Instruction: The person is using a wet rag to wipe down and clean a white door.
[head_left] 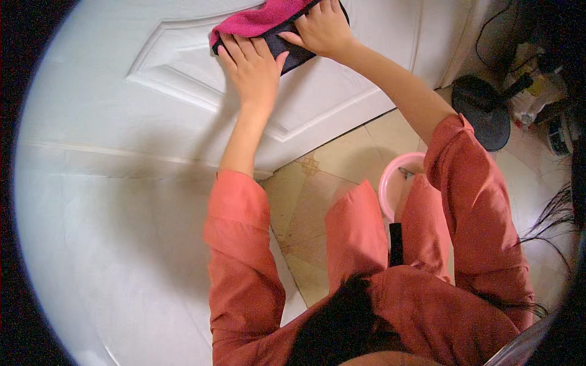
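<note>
2 hands on 1 pnk/gry cloth

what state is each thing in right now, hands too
left hand: fingers spread, pressing on the cloth
right hand: thumb out, resting on the cloth
cloth: partly folded over, pink and dark sides showing, against the door
door: white, panelled; open or shut unclear
pink bucket: on the floor, partly hidden; contents unclear
</note>
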A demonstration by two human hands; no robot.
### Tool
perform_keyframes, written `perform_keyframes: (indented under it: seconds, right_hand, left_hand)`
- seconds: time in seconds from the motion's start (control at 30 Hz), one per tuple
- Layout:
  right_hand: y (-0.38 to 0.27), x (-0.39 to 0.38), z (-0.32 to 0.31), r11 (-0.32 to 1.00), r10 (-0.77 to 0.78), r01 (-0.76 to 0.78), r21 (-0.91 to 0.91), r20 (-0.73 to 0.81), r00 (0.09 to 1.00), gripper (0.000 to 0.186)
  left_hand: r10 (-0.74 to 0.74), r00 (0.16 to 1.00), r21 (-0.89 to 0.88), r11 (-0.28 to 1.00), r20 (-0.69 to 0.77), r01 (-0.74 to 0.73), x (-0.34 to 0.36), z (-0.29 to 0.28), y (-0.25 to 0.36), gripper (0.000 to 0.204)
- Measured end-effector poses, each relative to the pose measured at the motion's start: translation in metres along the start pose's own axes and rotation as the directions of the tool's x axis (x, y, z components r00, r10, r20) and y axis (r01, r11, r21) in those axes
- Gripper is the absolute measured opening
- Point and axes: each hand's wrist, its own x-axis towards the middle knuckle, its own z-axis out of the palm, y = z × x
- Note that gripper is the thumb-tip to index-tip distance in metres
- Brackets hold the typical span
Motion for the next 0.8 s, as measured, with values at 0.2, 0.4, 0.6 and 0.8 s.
perform_keyframes:
  seconds: [0.2,0.4,0.6,0.8]
  right_hand:
    - [0.016,-0.008,0.020,0.997,-0.066,0.074,0.009,-0.346,0.936,0.082]
    - [0.013,-0.032,0.042,0.984,-0.083,0.132,0.118,-0.348,0.934,0.078]
    - [-0.007,-0.114,0.114,0.977,-0.205,0.212,0.027,-0.161,0.965,0.055]
    - [-0.013,-0.163,0.143,0.971,-0.234,0.239,-0.031,0.111,0.966,0.049]
  left_hand:
    - [0.019,0.999,-0.023,1.000,0.037,-0.019,-0.007,0.015,0.023,0.072]
    - [0.050,0.997,-0.095,0.994,0.052,-0.045,-0.040,0.044,0.046,0.070]
    - [0.212,0.899,-0.149,0.975,0.384,-0.166,-0.117,0.085,0.072,0.042]
    - [0.304,0.820,-0.196,0.952,0.485,-0.236,-0.137,0.102,0.079,0.042]
